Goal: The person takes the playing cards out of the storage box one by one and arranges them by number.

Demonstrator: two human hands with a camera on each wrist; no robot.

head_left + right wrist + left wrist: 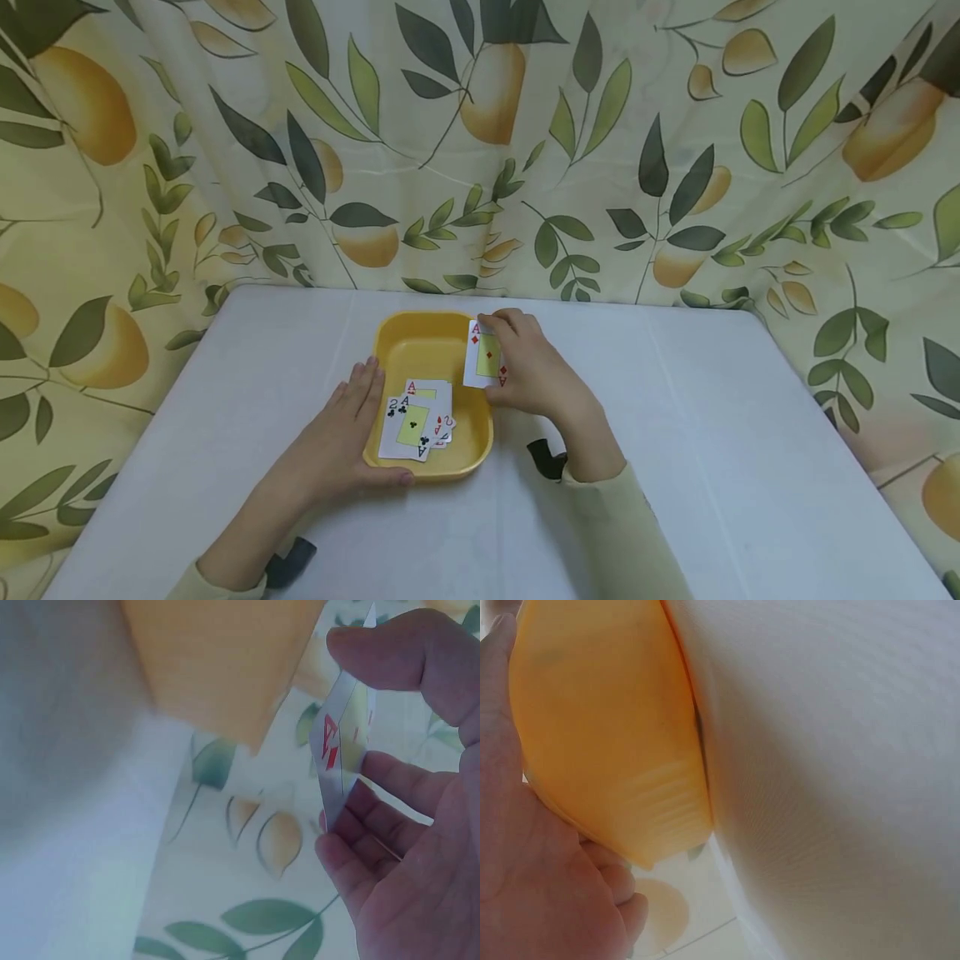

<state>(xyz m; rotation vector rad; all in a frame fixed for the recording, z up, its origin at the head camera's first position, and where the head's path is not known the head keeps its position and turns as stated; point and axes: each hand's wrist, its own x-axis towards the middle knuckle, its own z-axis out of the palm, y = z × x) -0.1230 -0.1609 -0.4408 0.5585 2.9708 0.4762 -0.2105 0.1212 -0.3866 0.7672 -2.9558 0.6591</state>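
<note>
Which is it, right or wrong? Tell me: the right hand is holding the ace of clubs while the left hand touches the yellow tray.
The suit is wrong. The head view shows the right hand holding the ace of diamonds; the ace of clubs lies in the yellow tray. The rest stands: the left hand touches the tray.

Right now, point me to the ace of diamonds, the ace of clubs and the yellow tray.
Ace of diamonds [487, 356]: head view, middle of its face.
Ace of clubs [412, 425]: head view, the club at its centre.
Yellow tray [423, 353]: head view, bare floor toward its far end.
</note>
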